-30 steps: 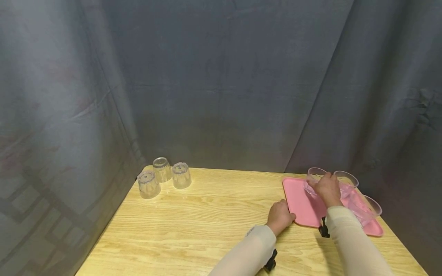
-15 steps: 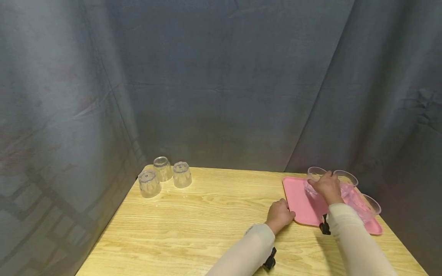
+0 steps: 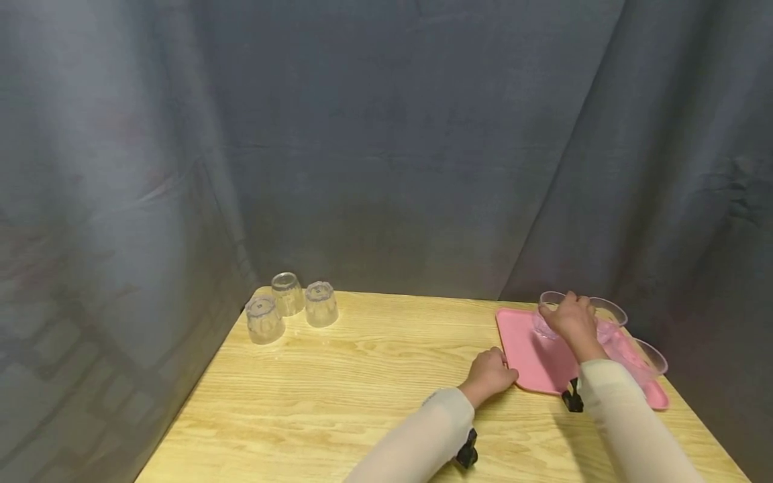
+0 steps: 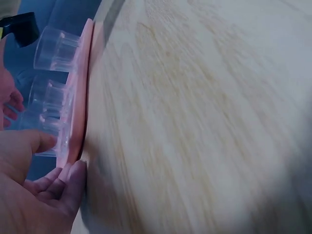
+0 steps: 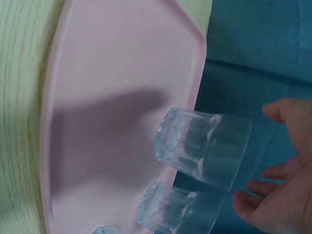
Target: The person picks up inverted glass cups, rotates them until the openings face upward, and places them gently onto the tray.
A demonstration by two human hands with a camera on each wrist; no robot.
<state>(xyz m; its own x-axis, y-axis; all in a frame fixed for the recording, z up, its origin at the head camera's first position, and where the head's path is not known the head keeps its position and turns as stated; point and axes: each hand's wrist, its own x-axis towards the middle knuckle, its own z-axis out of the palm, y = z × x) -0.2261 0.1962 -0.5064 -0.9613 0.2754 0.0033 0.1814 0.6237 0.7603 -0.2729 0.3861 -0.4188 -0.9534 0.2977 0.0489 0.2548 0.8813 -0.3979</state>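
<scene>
My left hand (image 3: 488, 376) is at the near-left edge of the pink tray (image 3: 528, 355). In the left wrist view its thumb lies over the rim and its curled fingers touch the edge from outside, holding it. Three clear cups stand upright on the tray: a back-left cup (image 3: 544, 327), one behind my right hand, and a front-right cup (image 3: 640, 361). My right hand (image 3: 574, 322) hovers above the back cups. In the right wrist view its fingers are spread apart, with a gap to the rim of the nearest clear cup (image 5: 204, 146).
Three clear cups stand upside down at the table's back-left corner: a front cup (image 3: 264, 323), a back cup (image 3: 287, 295) and a right cup (image 3: 321, 307). The wooden table (image 3: 374, 362) meets grey curtains (image 3: 386, 168) at the back and sides.
My right hand has lifted slightly and drawn back from the back-left cup, which stays on the tray. The left hand keeps its place on the tray edge.
</scene>
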